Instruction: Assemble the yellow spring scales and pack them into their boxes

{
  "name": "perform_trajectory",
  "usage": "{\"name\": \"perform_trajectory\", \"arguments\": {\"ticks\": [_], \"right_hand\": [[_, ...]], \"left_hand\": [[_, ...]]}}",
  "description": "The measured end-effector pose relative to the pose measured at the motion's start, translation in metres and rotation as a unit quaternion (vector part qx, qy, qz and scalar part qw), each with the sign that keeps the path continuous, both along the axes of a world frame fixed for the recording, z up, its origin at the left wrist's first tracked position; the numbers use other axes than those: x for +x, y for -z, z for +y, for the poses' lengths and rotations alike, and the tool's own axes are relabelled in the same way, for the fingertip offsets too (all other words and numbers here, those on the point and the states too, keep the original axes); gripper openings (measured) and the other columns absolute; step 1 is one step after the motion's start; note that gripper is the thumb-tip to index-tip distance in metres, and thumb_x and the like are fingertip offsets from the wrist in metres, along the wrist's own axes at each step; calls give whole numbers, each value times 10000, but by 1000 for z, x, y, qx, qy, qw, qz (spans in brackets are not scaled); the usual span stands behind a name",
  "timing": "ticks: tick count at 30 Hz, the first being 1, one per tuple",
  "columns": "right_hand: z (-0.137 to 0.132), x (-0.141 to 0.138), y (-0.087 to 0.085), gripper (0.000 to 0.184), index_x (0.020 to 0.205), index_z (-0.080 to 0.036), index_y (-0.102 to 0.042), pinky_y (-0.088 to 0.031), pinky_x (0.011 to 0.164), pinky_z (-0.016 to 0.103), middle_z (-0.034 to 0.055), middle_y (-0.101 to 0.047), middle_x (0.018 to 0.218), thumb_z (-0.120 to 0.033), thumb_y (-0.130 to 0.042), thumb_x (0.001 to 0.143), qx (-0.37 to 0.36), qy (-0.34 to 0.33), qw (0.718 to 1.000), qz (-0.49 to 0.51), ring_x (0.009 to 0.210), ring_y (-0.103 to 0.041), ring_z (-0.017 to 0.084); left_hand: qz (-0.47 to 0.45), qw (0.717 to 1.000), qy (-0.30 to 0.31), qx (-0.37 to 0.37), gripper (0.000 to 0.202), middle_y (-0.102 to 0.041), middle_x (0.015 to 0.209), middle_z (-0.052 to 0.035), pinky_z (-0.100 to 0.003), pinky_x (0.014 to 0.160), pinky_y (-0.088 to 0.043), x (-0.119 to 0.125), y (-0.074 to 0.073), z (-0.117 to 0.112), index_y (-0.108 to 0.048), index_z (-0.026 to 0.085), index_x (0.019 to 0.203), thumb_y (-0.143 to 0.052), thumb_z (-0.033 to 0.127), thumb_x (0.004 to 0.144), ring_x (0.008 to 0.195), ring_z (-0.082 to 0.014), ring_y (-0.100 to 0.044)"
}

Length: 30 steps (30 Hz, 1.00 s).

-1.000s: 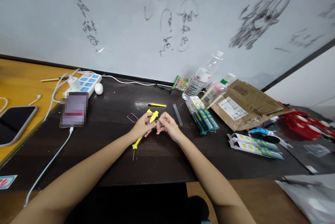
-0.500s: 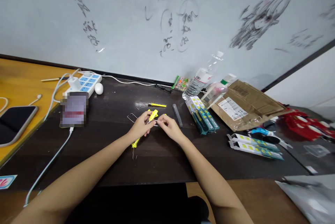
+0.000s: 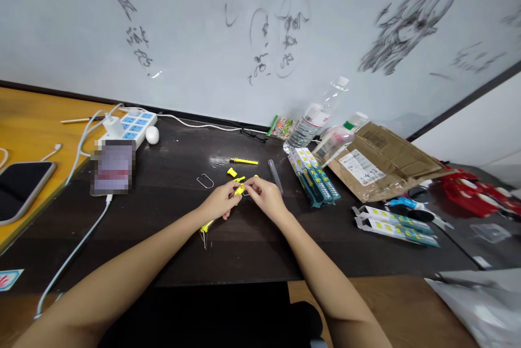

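Observation:
Over the middle of the dark desk, my left hand (image 3: 220,200) is closed around a small yellow plastic part (image 3: 240,190). The fingertips of my right hand (image 3: 265,194) are pinched against that part's right side; what they grip is hidden. Just beyond lie a small yellow piece (image 3: 232,172) and a bent metal wire loop (image 3: 205,181). Farther back is a thin yellow rod with a metal end (image 3: 246,161), beside a small wire hook (image 3: 217,164). A yellow piece with wire hooks (image 3: 206,227) shows partly below my left wrist. A clear tube (image 3: 275,176) rests right of my hands.
Teal and yellow boxes (image 3: 313,177) stand at right, with opened boxes (image 3: 396,226) nearer me. Behind are a water bottle (image 3: 306,128) and a cardboard parcel (image 3: 380,160). At left are a power strip (image 3: 138,130), a phone (image 3: 114,168) and a white cable (image 3: 77,253).
My left hand has lowered and turned the yellow part. My right fingertips, earlier at a thin metal piece, now meet the part. The wire loop and small yellow piece show more fully.

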State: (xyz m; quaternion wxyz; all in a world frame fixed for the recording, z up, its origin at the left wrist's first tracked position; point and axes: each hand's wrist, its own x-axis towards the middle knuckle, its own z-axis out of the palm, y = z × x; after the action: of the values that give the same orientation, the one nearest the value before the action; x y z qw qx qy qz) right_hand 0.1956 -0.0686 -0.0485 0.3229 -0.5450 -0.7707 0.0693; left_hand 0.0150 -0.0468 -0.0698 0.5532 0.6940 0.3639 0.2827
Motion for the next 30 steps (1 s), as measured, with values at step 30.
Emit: {"name": "perform_trajectory", "arguments": {"ticks": [30], "right_hand": [[-6, -9, -6, 210, 1065, -236, -451, -324, 531, 210, -81, -442, 575, -253, -499, 861, -91, -51, 993, 64, 502, -456, 102]], "left_hand": [[5, 999, -9, -31, 236, -478, 497, 92, -145, 292, -337, 1, -12, -1, -406, 215, 852, -466, 443, 864, 280, -75, -456]]}}
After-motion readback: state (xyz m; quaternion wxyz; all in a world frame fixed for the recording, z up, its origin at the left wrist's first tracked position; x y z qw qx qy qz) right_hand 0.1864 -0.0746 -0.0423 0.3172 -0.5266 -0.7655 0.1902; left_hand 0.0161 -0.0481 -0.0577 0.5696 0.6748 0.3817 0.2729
